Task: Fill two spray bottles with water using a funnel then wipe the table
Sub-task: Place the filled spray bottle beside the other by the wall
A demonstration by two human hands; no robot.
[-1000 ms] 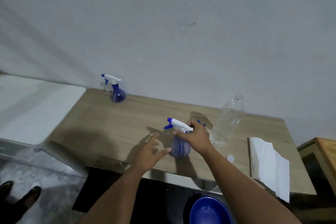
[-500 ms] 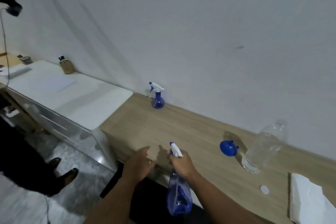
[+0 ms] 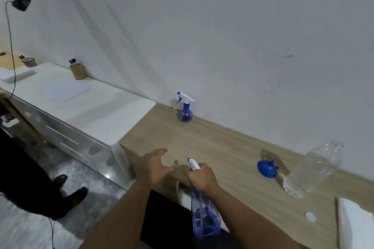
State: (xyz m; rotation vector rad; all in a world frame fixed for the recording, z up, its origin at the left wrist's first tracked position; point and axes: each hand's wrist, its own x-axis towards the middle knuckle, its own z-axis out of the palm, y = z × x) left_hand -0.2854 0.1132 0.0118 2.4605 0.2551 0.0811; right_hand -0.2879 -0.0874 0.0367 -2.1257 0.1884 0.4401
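Observation:
My right hand (image 3: pixel 200 178) grips the white trigger head of a blue spray bottle (image 3: pixel 205 216). The bottle hangs off the near edge of the wooden table (image 3: pixel 212 143), nozzle aimed at the tabletop. My left hand (image 3: pixel 154 168) hovers beside it over the table's near left edge, fingers spread, holding nothing. A second blue spray bottle (image 3: pixel 185 110) stands upright at the back by the wall. A blue funnel (image 3: pixel 266 169) lies on its side to the right, next to a clear plastic water bottle (image 3: pixel 311 172). White paper towels (image 3: pixel 354 226) lie at the far right.
A small white bottle cap (image 3: pixel 310 216) lies near the towels. A white cabinet (image 3: pixel 81 105) with a pen holder (image 3: pixel 78 70) and a paper sheet adjoins the table on the left. Another person stands on the floor at left, shoes (image 3: pixel 68 188) visible.
My right hand lifted the spray bottle off the table, drew it past the near edge and tipped its nozzle at the tabletop. The view swung left, and the funnel came into sight.

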